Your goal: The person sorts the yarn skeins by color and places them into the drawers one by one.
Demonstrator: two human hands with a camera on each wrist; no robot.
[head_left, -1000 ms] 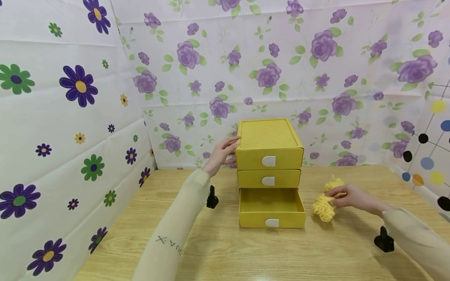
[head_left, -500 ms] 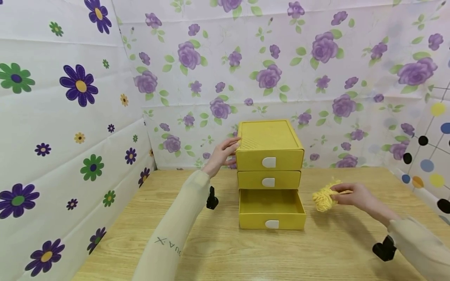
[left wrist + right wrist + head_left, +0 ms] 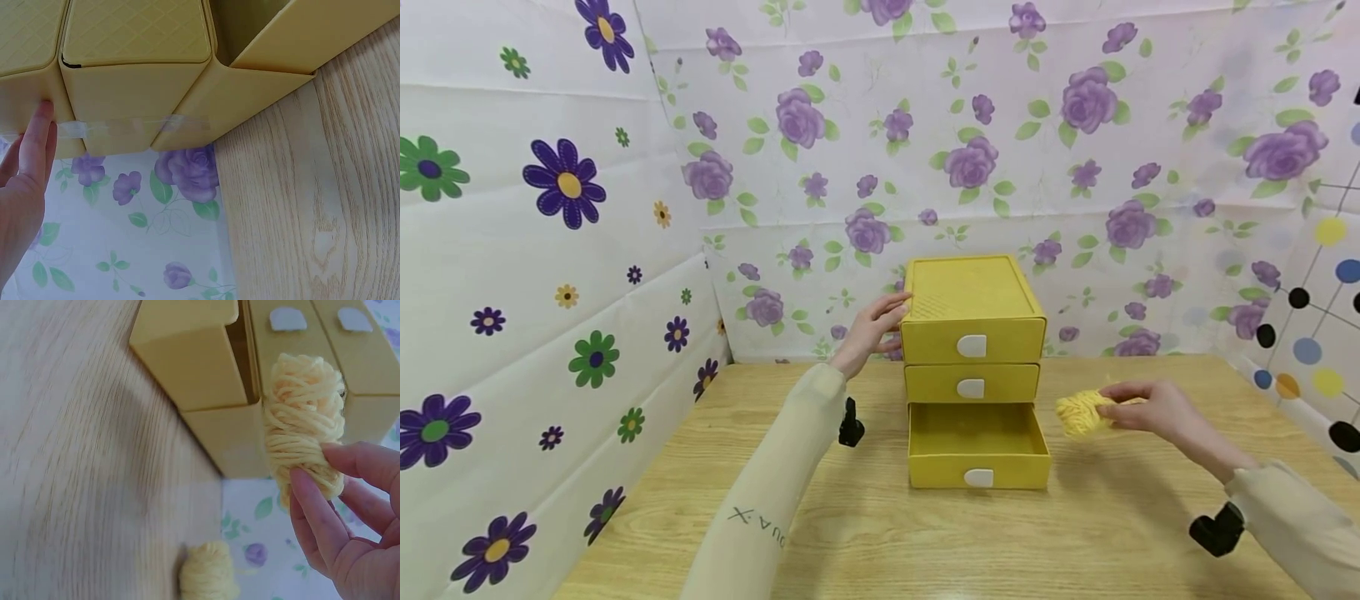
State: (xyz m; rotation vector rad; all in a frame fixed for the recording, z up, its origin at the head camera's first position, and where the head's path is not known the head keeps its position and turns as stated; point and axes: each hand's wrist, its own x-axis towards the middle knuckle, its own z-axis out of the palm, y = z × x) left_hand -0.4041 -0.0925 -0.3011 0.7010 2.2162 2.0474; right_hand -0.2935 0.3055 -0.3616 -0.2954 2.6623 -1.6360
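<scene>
A yellow three-drawer box (image 3: 973, 287) stands on the wooden table, its bottom drawer (image 3: 979, 471) pulled out with a bare inside. My left hand (image 3: 874, 332) rests on the box's upper left side; in the left wrist view its fairly straight fingers (image 3: 39, 134) touch the side wall. To the right of the box, my right hand (image 3: 1161, 410) pinches one end of a small bundle of yellow yarn (image 3: 1081, 412) between thumb and fingers. The right wrist view shows the wound strands of that bundle (image 3: 303, 419) in front of the drawer fronts. The hand covers its near end.
A second yellow yarn bundle (image 3: 207, 575) lies on the table, below the right hand in the right wrist view. White tabs (image 3: 972, 346) mark the drawer fronts. Flowered sheets (image 3: 820, 275) close off the back and left, and a dotted sheet (image 3: 1318, 350) the right.
My right hand has lifted the yarn bundle off the table, apart from the other one, and carried it slightly left toward the box. The left hand has stayed put.
</scene>
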